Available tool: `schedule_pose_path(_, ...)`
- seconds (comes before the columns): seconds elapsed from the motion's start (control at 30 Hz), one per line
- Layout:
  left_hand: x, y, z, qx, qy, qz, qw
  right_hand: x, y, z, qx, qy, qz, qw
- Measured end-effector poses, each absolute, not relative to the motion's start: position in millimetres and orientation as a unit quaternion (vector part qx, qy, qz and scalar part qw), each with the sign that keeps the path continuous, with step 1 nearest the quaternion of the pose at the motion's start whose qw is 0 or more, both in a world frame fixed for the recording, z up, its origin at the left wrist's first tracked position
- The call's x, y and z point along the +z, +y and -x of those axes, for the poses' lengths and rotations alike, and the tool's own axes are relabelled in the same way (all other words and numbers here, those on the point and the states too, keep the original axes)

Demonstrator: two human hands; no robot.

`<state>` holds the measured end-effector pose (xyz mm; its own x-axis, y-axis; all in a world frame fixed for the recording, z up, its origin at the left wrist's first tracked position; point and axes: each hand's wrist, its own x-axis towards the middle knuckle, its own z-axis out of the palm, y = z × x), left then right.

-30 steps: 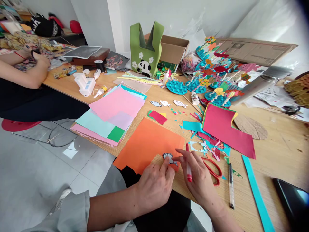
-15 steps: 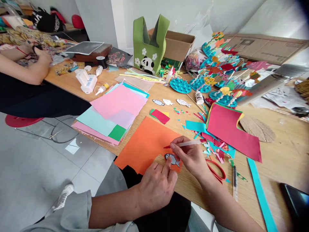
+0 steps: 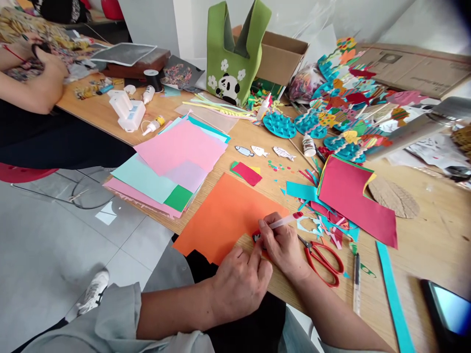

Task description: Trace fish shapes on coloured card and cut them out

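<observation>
My right hand [image 3: 285, 245] is closed around a red felt-tip pen [image 3: 283, 221], its tip pointing down at a small paper fish [image 3: 256, 237]. The fish lies on an orange paper sheet [image 3: 224, 213], mostly covered by my fingers. My left hand [image 3: 241, 282] has its fingers curled, with the index finger pressing the fish onto the sheet near the table edge. Red-handled scissors [image 3: 326, 262] rest just right of my right wrist. Three more paper fish [image 3: 284, 153] lie farther back on the table.
Stacked coloured paper [image 3: 147, 179] is on the left. Red paper [image 3: 353, 201] and scraps [image 3: 336, 230] lie on the right, beside a capped pen [image 3: 356, 282] and a phone [image 3: 447, 309]. A green panda bag [image 3: 235, 61] stands behind. Another person's arm [image 3: 33, 88] is at far left.
My right hand has moved down and left, bringing the pen tip onto the fish. The scissors now show more fully. The view has shifted slightly; my left hand stays on the fish.
</observation>
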<state>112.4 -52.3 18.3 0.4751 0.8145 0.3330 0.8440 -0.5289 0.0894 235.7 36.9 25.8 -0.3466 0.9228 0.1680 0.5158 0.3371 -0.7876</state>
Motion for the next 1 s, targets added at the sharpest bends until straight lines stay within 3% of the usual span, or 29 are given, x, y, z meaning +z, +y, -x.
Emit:
schedule_pose_path(0.37, 20, -54, -113, -0.153, -0.489, 0.859, 0.018, 31, 42, -233, 0.301, -0.801, 0.453, 0.249)
schedule_pose_path(1.0, 21, -55, -113, -0.174, -0.504, 0.846, 0.005, 37, 57, -237, 0.386, -0.83, 0.371, 0.156)
